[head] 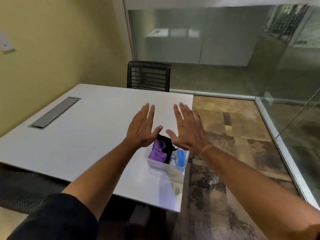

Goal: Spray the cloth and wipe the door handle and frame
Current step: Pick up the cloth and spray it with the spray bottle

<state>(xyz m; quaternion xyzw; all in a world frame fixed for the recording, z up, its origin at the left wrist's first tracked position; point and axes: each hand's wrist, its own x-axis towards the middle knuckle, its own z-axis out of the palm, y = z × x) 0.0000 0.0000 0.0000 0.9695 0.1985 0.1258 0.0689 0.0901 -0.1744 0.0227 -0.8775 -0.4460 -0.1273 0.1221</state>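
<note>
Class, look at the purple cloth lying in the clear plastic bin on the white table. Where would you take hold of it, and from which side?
Probably pinch the purple cloth at its bunched top folds, coming from above: the clear plastic bin walls it in, with black fabric beside it. Both open hands, left hand and right hand, hover over it.

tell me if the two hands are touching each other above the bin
Apart. The head view shows a strip of white table between the left hand and the right hand, even at the thumb tips.

The right hand (187, 129) hides part of the clear bin (161, 166), whose blue item (181, 157) is unidentifiable.
</note>
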